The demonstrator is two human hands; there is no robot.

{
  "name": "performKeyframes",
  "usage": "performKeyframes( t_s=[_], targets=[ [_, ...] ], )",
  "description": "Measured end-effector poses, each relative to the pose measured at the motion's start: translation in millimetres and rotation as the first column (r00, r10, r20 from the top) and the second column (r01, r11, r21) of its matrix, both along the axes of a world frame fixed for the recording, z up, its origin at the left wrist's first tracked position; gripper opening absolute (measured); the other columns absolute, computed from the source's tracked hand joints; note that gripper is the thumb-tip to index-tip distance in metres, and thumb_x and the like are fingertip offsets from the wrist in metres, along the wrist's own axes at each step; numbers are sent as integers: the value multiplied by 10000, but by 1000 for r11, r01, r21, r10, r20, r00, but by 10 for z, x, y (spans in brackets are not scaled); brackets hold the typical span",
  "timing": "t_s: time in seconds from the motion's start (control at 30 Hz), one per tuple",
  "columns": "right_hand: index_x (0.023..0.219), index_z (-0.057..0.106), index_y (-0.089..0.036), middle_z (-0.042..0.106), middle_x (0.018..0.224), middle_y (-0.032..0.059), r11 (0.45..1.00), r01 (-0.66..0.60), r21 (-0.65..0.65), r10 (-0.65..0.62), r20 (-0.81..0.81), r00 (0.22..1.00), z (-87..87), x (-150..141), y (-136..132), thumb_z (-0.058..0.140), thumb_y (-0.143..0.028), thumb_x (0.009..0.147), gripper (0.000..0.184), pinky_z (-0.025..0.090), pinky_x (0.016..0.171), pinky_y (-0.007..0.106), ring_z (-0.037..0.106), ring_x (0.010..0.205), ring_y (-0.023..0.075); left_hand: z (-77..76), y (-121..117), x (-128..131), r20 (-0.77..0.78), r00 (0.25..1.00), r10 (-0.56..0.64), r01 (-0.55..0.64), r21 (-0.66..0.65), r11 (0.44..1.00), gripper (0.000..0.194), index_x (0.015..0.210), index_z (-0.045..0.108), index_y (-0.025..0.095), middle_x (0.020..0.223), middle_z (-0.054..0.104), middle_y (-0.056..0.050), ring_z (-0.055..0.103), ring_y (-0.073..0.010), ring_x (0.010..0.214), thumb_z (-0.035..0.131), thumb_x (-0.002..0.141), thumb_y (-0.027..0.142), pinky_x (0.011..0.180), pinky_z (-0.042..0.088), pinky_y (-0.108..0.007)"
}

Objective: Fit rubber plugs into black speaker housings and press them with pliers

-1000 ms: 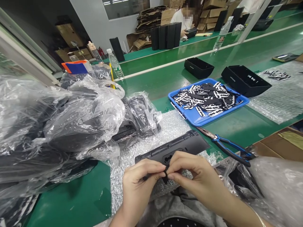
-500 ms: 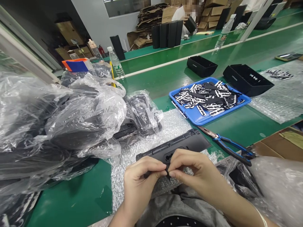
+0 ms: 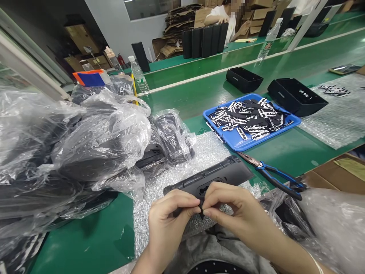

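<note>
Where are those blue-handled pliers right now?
In the head view, the blue-handled pliers lie on the green workbench, to the right of the person's right hand and just below the blue tray.

The small black piece (image 3: 201, 210) pinched between my left hand (image 3: 168, 224) and my right hand (image 3: 238, 215) is almost wholly covered by my fingers, so I can't make out its shape. My hands also hide the lower part of the black panel (image 3: 216, 177). The film of the plastic bags (image 3: 94, 140) clouds the dark items inside, and the pile runs off the left edge. The bubble wrap (image 3: 336, 228) at lower right and the cardboard box (image 3: 333, 173) are cut off by the right edge. The white marks on the black tray (image 3: 296, 97) and the small pieces (image 3: 333, 90) beyond it are too small to read. A row of black panels (image 3: 202, 42) hides much of a co-worker (image 3: 221, 13) at the far desk (image 3: 171, 66).
</note>
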State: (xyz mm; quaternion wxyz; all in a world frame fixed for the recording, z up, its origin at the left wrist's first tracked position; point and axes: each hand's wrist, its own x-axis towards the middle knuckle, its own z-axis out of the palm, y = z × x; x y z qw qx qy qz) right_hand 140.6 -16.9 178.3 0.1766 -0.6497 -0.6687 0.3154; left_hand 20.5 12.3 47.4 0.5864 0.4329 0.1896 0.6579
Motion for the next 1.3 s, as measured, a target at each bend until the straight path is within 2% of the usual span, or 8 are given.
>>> performKeyframes(
  t_s=[0.3, 0.43, 0.63, 0.83, 0.93, 1.07, 1.2, 1.3],
  targets=[
    [795, 704, -169, 621, 780, -3, 1000, 3, -10, -2, 13, 1000, 4, 2, -6, 650, -83, 886, 137, 444, 653, 143, 568, 738, 70, -8, -4, 14, -20, 1000, -5, 5, 3, 1000, 218, 797, 717, 221, 745, 716, 65, 677, -56, 673, 735, 794, 4, 654, 563, -97],
    [776, 668, -150, 590, 760, -12, 999, 0, -46, 1, 31, 1000, 23, -21, 29, 608, -26, 814, 143, 424, 617, 128, 545, 689, 53, -22, -12, 17, -31, 999, -5, 6, 23, 1000, 237, 801, 704, 212, 751, 710, 66, 674, -55, 682, 723, 789, -24, 655, 566, -101],
    [678, 624, -124, 575, 702, 7, 987, 113, -111, -118, -41, 992, -11, -37, 79, 557, -62, 733, 107, 413, 575, 145, 520, 645, 71, -1, -20, 15, -87, 995, 50, -43, 86, 995, 225, 882, 706, 210, 814, 735, 48, 698, -76, 723, 812, 746, 66, 694, 592, -133],
    [622, 607, -124, 544, 654, 10, 977, 212, -33, -213, -37, 976, -57, -46, 82, 542, -130, 678, 86, 380, 523, 159, 474, 579, 72, 53, -39, 18, -181, 979, 89, -74, 90, 993, 224, 899, 735, 192, 880, 771, 7, 739, -110, 749, 755, 741, 35, 741, 620, -149],
    [607, 589, -121, 523, 631, 8, 970, 243, 22, -243, -33, 970, -59, -54, 67, 532, -143, 665, 84, 350, 492, 151, 437, 547, 62, 34, -43, 16, -170, 985, 21, -21, -1, 1000, 234, 886, 773, 224, 893, 776, 6, 752, -129, 759, 790, 722, 58, 743, 620, -138],
    [609, 587, -121, 515, 642, 13, 940, 332, 74, -326, -81, 942, -23, -6, 35, 551, -156, 674, 82, 330, 475, 156, 437, 543, 63, 20, -49, 8, -106, 994, -35, 9, -232, 973, 185, 830, 802, 245, 841, 772, -5, 748, -147, 717, 825, 687, 130, 675, 619, -131],
    [587, 567, -121, 509, 630, 23, 893, 425, 150, -377, -266, 887, 71, 179, -19, 622, -193, 688, 135, 339, 484, 167, 450, 560, 77, 41, -59, -7, -93, 995, 38, -71, -387, 919, 236, 841, 792, 236, 784, 764, 10, 745, -145, 678, 845, 629, 147, 665, 595, -85],
    [605, 566, -131, 491, 630, 18, 788, 527, 319, -433, -320, 842, 165, 410, -147, 658, -273, 716, 202, 320, 440, 188, 389, 504, 73, 22, -70, 7, -158, 979, 130, -187, -432, 882, 255, 889, 775, 217, 804, 768, 5, 755, -157, 726, 857, 651, 179, 732, 605, -102]
  ],
)
